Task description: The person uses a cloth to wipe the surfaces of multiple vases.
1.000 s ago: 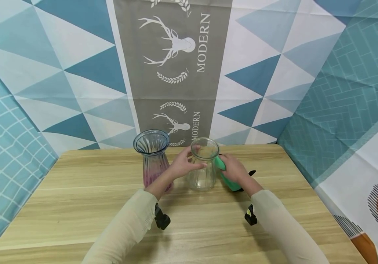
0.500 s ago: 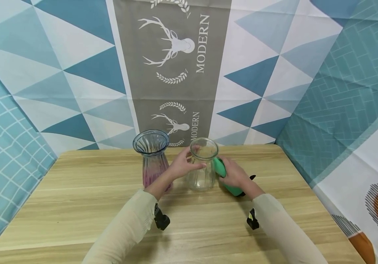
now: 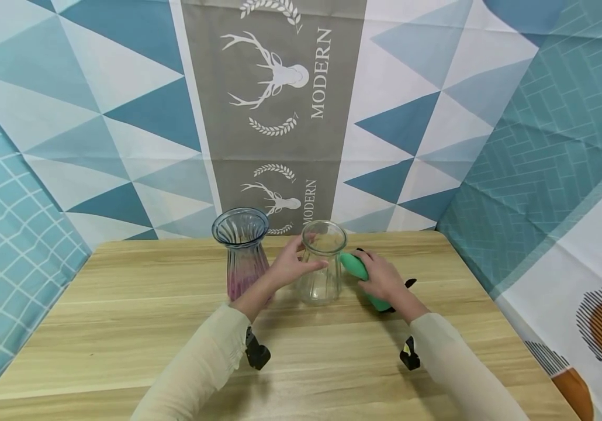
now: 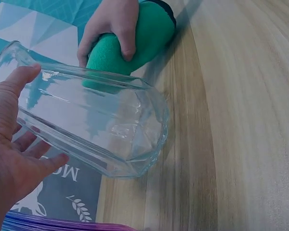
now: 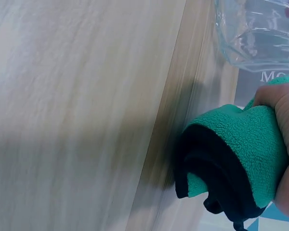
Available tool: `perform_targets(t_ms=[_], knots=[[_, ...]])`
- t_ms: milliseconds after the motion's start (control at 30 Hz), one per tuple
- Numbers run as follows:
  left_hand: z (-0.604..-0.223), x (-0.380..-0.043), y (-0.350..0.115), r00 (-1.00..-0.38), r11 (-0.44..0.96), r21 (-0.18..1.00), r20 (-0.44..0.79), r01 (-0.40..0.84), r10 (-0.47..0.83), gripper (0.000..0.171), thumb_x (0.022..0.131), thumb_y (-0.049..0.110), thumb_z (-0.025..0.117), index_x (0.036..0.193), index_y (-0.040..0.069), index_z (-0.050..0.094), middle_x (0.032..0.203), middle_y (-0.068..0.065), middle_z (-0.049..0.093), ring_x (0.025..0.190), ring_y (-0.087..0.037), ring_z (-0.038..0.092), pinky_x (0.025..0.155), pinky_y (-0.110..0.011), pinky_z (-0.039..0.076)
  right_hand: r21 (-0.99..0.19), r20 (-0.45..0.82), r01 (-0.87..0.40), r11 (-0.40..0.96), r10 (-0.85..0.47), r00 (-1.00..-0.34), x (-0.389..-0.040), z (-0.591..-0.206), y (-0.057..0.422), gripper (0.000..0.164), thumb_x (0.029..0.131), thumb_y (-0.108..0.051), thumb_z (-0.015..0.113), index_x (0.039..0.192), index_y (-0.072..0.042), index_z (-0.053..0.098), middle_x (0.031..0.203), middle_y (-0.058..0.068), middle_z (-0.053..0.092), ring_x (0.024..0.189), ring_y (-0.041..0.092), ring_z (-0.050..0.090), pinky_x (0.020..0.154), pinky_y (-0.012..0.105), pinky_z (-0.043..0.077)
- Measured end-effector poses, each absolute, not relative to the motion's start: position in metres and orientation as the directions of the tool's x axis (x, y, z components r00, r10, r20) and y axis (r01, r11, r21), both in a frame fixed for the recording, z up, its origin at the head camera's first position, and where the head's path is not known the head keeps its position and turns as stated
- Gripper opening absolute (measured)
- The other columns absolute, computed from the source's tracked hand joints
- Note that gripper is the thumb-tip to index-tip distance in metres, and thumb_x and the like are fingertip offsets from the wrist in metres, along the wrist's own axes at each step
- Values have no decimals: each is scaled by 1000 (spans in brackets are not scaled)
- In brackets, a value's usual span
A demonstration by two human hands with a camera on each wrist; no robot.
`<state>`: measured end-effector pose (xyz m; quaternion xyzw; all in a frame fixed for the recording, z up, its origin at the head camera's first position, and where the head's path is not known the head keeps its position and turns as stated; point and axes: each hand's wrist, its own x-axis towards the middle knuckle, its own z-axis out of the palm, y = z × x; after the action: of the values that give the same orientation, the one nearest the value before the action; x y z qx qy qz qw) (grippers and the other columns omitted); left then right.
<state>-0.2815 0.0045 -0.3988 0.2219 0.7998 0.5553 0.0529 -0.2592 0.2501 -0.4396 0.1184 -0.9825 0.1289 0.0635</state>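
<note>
A clear glass vase (image 3: pixel 321 286) with a wide rim stands upright on the table. My left hand (image 3: pixel 289 264) holds it near the neck, thumb on the near side and fingers behind, as the left wrist view also shows on the ribbed glass (image 4: pixel 96 115). To its right, my right hand (image 3: pixel 381 277) grips a bunched green cleaning cloth (image 3: pixel 355 266) with black edging. In the right wrist view the cloth's fuzzy pile (image 5: pixel 245 139) and dark border are plain, with part of it hidden under the hand. The cloth's tip is close beside the vase; contact cannot be told.
A ribbed vase (image 3: pixel 242 257), blue at the top and pink below, stands to the left, partly behind my left forearm. The wooden table (image 3: pixel 327 374) ends at a patterned cloth backdrop (image 3: pixel 274 146) behind and side drapes. A small black camera (image 3: pixel 256 349) is on each wrist.
My right hand has shifted a little to the right with the green cloth, and more of the cloth's tip shows. My left hand and both vases stay put.
</note>
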Motion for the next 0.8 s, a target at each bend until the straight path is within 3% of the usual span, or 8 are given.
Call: perform_targets(t_ms=[467, 800], knots=[[-402, -271, 0, -920, 295, 914, 166, 278, 355, 72, 78, 31, 76, 137, 10, 39, 142, -13, 38, 131, -36, 40, 106, -53, 38, -175, 185, -223, 959, -190, -964, -257, -434, 261, 70, 80, -21, 73, 140, -15, 38, 133, 20, 48, 110, 39, 54, 81, 57, 48], [-407, -256, -5, -934, 317, 913, 150, 257, 324, 68, 82, 30, 72, 136, 4, 39, 139, -17, 43, 127, -37, 45, 101, -49, 44, -134, 184, -193, 972, -167, -969, -251, -430, 264, 70, 80, -21, 74, 140, -14, 38, 132, 22, 48, 113, 40, 52, 82, 59, 46]])
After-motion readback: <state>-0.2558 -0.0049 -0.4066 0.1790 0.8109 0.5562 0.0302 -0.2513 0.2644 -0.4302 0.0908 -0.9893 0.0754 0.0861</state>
